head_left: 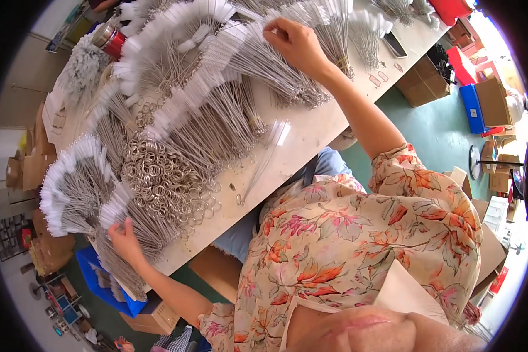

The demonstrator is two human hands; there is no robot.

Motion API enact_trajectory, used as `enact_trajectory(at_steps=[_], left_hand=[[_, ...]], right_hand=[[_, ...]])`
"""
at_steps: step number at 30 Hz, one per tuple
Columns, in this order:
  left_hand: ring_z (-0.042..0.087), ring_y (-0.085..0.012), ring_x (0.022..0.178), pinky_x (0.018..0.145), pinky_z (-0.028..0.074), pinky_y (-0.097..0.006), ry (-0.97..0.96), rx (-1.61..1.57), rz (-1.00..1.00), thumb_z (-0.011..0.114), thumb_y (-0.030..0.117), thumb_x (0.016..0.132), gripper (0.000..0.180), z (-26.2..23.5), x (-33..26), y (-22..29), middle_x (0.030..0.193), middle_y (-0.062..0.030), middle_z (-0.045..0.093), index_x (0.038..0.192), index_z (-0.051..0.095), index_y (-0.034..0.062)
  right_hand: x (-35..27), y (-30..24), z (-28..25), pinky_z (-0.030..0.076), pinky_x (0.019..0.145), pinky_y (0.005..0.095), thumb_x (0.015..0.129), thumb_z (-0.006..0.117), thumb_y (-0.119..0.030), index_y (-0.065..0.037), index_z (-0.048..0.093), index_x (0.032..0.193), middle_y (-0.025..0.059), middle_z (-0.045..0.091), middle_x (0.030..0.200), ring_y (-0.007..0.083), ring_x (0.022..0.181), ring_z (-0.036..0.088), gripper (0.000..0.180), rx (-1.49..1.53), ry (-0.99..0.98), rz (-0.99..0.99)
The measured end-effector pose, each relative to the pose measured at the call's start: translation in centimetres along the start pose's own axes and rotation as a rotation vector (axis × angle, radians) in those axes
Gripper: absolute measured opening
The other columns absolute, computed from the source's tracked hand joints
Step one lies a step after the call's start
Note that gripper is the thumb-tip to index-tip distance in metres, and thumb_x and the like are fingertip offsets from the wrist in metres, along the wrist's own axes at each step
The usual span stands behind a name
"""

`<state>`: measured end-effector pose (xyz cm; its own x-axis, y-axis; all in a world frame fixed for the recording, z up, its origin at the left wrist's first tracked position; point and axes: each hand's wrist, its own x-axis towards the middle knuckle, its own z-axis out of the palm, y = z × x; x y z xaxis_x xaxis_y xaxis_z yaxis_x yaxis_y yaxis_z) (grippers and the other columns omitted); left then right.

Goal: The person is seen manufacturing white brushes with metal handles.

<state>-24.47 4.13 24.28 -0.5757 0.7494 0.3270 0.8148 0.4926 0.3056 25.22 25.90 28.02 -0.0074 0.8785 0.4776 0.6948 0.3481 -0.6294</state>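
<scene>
Small wire brushes with white bristle heads [185, 100] and thin looped metal handles lie in thick bundles across the table. My left hand [125, 242] is at the near-left bundle [116, 202], its thumb and forefinger apart beside the white bristles. Farther right, my right hand [296, 47] is above another brush bundle [276, 61], fingers curled in and thumb close to them. What its fingertips hold, if anything, is too small to make out. A heap of metal rings [158, 170] lies between the bundles. Several loose brushes [264, 158] rest near the table's front edge.
The pale table [311, 132] runs diagonally, its near edge before my body. A red flask [108, 40] stands at the far left. A phone-like dark object [395, 45] lies at the right. A blue crate [102, 281] and cardboard boxes [422, 82] are around the table.
</scene>
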Motion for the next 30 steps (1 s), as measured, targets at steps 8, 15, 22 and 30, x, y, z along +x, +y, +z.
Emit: enact_trajectory(at_steps=[8, 15, 22, 30], left_hand=[[0.056, -0.0236, 0.061, 0.061, 0.044, -0.036, -0.215, 0.138, -0.092, 0.061, 0.028, 0.084, 0.029, -0.1, 0.4, -2.7, 0.070, -0.0109, 0.063, 0.076, 0.058, 0.0001], [0.056, -0.0226, 0.062, 0.062, 0.043, -0.034, -0.240, -0.204, -0.103, 0.057, 0.023, 0.085, 0.024, 0.8, 1.3, -5.9, 0.068, -0.0094, 0.062, 0.077, 0.056, 0.0000], [0.060, -0.0213, 0.077, 0.070, 0.046, -0.032, 0.211, -0.161, -0.004, 0.048, 0.015, 0.092, 0.020, -3.1, 1.9, -0.5, 0.086, -0.0098, 0.065, 0.094, 0.057, -0.0013], [0.041, -0.0057, 0.058, 0.048, 0.035, -0.020, 0.076, -0.790, -0.195, 0.049, 0.017, 0.093, 0.023, -1.1, 0.6, 2.6, 0.074, 0.0002, 0.049, 0.110, 0.060, 0.0069]], right_hand=[[1.8, 2.5, 3.2, 0.047, 0.060, 0.0299, 0.072, 0.069, -0.026, -0.006, 0.068, 0.085, 0.0057, 0.060, 0.065, 0.0163, 0.061, 0.057, 0.024, -0.013, -0.175, 0.085], [1.7, 1.8, -0.3, 0.050, 0.069, 0.0345, 0.072, 0.063, -0.028, -0.006, 0.068, 0.080, 0.0111, 0.066, 0.076, 0.0238, 0.072, 0.063, 0.024, -0.087, -0.184, 0.116], [4.1, 12.7, -10.1, 0.050, 0.064, 0.0396, 0.086, 0.045, -0.020, -0.003, 0.056, 0.077, 0.0153, 0.058, 0.072, 0.0285, 0.065, 0.059, 0.023, -0.552, 0.331, 0.004], [4.9, 27.6, -13.1, 0.048, 0.067, 0.0381, 0.079, 0.053, -0.025, -0.005, 0.062, 0.084, 0.0142, 0.062, 0.078, 0.0305, 0.072, 0.060, 0.022, -0.581, 0.123, 0.302]])
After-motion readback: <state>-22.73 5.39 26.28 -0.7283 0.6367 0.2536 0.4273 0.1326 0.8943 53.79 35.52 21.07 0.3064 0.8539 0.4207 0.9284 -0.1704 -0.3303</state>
